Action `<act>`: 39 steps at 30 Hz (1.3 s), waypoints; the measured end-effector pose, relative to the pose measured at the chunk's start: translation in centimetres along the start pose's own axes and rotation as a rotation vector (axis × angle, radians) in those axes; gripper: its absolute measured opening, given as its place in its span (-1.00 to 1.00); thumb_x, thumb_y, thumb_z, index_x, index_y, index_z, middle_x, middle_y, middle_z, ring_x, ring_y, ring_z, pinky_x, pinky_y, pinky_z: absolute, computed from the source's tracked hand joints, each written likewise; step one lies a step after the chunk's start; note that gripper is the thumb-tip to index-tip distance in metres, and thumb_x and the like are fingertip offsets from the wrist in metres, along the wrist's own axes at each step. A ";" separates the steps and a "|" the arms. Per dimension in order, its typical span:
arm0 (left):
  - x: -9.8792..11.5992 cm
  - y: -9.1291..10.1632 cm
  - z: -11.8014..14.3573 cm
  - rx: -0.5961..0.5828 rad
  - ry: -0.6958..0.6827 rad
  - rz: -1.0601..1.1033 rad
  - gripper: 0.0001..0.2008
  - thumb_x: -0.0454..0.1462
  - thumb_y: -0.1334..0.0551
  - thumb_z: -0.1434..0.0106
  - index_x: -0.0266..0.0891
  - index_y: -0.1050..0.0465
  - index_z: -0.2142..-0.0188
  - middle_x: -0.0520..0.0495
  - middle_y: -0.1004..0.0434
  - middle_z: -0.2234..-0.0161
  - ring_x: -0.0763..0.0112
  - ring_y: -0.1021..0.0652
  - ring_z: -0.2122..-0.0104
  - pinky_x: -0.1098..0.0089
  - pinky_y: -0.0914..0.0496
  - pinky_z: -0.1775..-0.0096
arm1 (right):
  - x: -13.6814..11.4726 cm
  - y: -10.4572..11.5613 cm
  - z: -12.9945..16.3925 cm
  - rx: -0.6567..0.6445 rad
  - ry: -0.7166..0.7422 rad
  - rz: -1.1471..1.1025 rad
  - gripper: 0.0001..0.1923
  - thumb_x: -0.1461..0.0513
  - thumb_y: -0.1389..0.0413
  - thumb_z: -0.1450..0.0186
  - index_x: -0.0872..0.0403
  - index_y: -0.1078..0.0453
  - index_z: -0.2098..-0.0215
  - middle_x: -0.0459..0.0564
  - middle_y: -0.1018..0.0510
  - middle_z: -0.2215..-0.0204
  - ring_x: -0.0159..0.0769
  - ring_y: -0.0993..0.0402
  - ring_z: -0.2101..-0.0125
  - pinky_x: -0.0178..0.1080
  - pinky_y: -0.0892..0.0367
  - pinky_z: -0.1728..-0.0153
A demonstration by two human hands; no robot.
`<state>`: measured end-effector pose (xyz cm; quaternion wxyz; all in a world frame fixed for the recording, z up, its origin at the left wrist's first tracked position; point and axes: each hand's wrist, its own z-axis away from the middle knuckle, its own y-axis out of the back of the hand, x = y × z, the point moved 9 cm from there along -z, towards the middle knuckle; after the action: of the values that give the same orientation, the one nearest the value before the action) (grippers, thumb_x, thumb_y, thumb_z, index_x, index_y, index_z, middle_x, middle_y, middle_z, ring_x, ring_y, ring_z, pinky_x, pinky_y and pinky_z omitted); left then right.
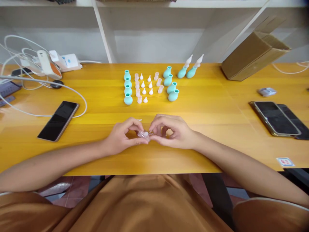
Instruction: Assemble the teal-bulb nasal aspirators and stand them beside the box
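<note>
Near the table's front, my left hand (124,135) pinches a small clear plastic cup-like piece (144,134) between thumb and fingers. My right hand (173,131) is closed close beside it, its fingertips at some tiny clear ring-like bits (151,133); whether it grips one of them is too small to tell. Beyond the hands stand teal squeeze bulbs (128,99) in a left column and more teal bulbs (173,95) in a right one. Between them are pale pink cups (139,99) and small white pointed tips (145,100). Two assembled bulb aspirators (193,70) lie at the back.
On the left are a phone (58,120), a white cable (83,96) and power adapters (65,61). To the right sit stacked phones (276,117), a small grey packet (267,91) and a cardboard box (252,53). A white shelf divider (102,32) rises behind the table.
</note>
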<state>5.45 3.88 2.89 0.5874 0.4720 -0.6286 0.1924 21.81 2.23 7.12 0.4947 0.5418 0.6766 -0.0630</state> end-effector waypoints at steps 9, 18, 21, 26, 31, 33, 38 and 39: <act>-1.0 0.7 0.0 0.080 0.037 0.084 -0.52 0.01 -0.62 -0.25 -0.15 -0.46 0.12 -0.07 -0.78 0.22 0.27 -0.76 0.21 0.29 -0.58 0.09 | 0.0 -0.6 0.2 -0.059 0.014 0.013 -0.71 0.28 -0.27 -0.53 0.05 -0.54 -0.20 -0.08 -0.63 0.28 -0.46 -0.51 0.42 -0.43 -0.49 0.42; -1.2 0.7 0.0 0.086 0.028 0.106 -0.52 0.01 -0.62 -0.26 -0.15 -0.45 0.10 -0.07 -0.78 0.24 0.28 -0.75 0.22 0.29 -0.57 0.10 | -0.4 -0.4 0.4 -0.059 0.076 0.052 -0.63 0.27 -0.25 -0.55 0.02 -0.56 -0.30 -0.08 -0.58 0.31 -0.46 -0.46 0.44 -0.40 -0.47 0.42; -1.2 0.8 0.0 0.088 0.033 0.090 -0.50 0.03 -0.62 -0.25 -0.15 -0.45 0.11 -0.07 -0.78 0.23 0.27 -0.76 0.22 0.28 -0.58 0.11 | -0.4 -0.5 0.4 -0.070 0.077 0.059 -0.63 0.28 -0.24 -0.55 0.02 -0.56 -0.29 -0.08 -0.59 0.31 -0.46 -0.46 0.45 -0.40 -0.48 0.40; -0.9 0.8 0.1 0.091 0.034 0.080 -0.51 0.01 -0.61 -0.27 -0.14 -0.44 0.09 -0.08 -0.78 0.21 0.25 -0.76 0.19 0.28 -0.58 0.09 | 0.2 0.7 0.1 0.048 0.042 0.090 -0.75 0.26 -0.21 -0.57 0.02 -0.57 -0.18 -0.06 -0.62 0.26 -0.42 -0.54 0.40 -0.36 -0.50 0.38; -0.5 2.4 -0.7 0.199 -0.051 0.128 -0.56 -0.04 -0.56 -0.36 -0.14 -0.39 0.04 -0.12 -0.78 0.09 0.26 -0.77 0.09 0.24 -0.61 -0.03 | 1.3 0.8 -1.0 0.013 0.054 0.382 -0.79 0.18 -0.15 -0.59 0.01 -0.60 -0.09 0.16 -0.64 -0.08 -0.05 -0.60 -0.07 0.08 -0.52 -0.16; -0.3 3.5 -1.3 0.246 -0.114 0.148 -0.58 -0.03 -0.54 -0.38 -0.14 -0.38 0.08 -0.12 -0.77 0.08 0.26 -0.76 0.06 0.23 -0.62 -0.05 | 1.9 -0.4 -1.3 -0.109 0.051 0.438 -0.75 0.15 -0.15 -0.59 0.00 -0.60 -0.14 0.18 -0.61 -0.21 0.04 -0.54 -0.21 0.17 -0.42 -0.29; -0.5 6.5 -2.7 0.370 -0.177 0.110 -0.57 -0.10 -0.60 -0.30 -0.16 -0.39 0.15 -0.12 -0.74 0.06 0.31 -0.72 0.03 0.22 -0.60 -0.10 | 3.0 -2.2 -1.7 -0.219 0.003 0.477 -0.65 0.14 -0.15 -0.60 -0.01 -0.56 -0.28 0.15 -0.62 -0.27 0.07 -0.48 -0.31 0.23 -0.35 -0.36; -0.7 6.9 -2.9 0.382 -0.174 0.109 -0.57 -0.10 -0.60 -0.28 -0.17 -0.41 0.15 -0.13 -0.72 0.05 0.31 -0.71 0.03 0.22 -0.59 -0.11 | 3.1 -2.4 -1.7 -0.227 -0.002 0.479 -0.64 0.14 -0.14 -0.60 0.00 -0.55 -0.29 0.16 -0.63 -0.26 0.06 -0.48 -0.30 0.23 -0.35 -0.36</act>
<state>1.31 9.79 5.05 0.4195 0.5551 -0.6536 0.2980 19.13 4.43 4.57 0.5538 0.6273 0.5314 0.1318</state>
